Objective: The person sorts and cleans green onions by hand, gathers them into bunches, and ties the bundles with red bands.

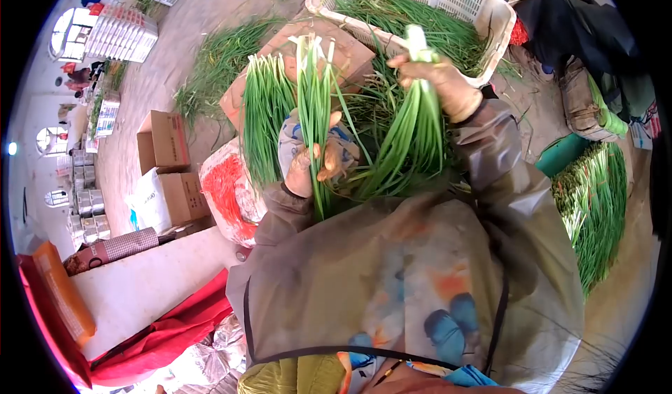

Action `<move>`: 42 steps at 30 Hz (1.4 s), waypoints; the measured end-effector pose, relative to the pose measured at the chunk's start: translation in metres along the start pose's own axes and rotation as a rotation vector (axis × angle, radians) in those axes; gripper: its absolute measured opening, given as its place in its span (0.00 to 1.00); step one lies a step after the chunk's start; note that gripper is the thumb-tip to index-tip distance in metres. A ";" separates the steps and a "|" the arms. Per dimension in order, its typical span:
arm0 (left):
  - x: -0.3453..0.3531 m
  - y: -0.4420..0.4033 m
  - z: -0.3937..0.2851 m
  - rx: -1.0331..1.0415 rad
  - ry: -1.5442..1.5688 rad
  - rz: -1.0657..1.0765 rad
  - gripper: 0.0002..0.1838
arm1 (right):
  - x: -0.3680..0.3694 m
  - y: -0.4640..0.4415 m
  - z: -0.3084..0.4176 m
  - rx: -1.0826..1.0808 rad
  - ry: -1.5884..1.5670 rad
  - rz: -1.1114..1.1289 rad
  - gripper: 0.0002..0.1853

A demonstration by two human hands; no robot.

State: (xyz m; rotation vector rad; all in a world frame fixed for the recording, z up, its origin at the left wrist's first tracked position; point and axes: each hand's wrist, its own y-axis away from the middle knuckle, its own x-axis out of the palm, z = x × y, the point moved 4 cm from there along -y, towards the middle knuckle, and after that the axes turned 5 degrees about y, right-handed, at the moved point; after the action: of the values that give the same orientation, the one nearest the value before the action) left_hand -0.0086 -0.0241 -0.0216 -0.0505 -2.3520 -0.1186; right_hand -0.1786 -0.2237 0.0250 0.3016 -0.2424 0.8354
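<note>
My left hand [314, 166] is closed around a thin bunch of green stalks [313, 100], held upright with the pale ends at the top. To the right and higher up, my right hand [437, 79] grips a thicker bunch of green stalks [413, 131] near its white ends, with the leaves hanging down toward my lap. Another bunch of stalks [267, 110] lies on a brown board [343, 44], just left of the one in my left hand. Loose leaves lie between my hands.
Beyond my right hand is a white plastic crate [500, 26] holding green stalks. Green stalks [602, 205] are piled at the right, near a person in dark clothes [574, 37]. Cardboard boxes [183, 198] and a red-netted sack [227, 191] stand at the left.
</note>
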 end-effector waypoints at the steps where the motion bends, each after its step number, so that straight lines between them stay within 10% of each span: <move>1: 0.003 0.000 0.004 -0.031 0.017 0.014 0.37 | 0.006 -0.007 -0.011 -0.007 0.014 -0.055 0.11; 12: -0.004 0.025 0.022 -0.069 -0.031 -0.270 0.32 | 0.037 -0.014 -0.027 0.208 0.408 0.076 0.12; 22: -0.020 0.045 0.028 -0.052 0.124 -0.270 0.27 | 0.002 -0.011 -0.002 0.103 -0.454 0.185 0.06; 26: -0.041 0.051 0.037 -0.007 0.151 -0.257 0.21 | -0.064 -0.037 -0.024 0.044 0.340 -0.311 0.15; 30: -0.012 0.043 0.021 0.069 0.072 -0.399 0.21 | -0.045 -0.016 -0.024 -0.150 0.181 -0.490 0.12; 42: -0.002 0.035 0.031 0.091 0.108 -0.440 0.28 | 0.028 -0.022 -0.036 0.106 -0.216 0.006 0.13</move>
State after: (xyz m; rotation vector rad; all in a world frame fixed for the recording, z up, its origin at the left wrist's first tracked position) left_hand -0.0266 0.0142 -0.0425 0.5069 -2.2224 -0.2217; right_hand -0.1404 -0.2060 -0.0030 0.4917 -0.4018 0.8236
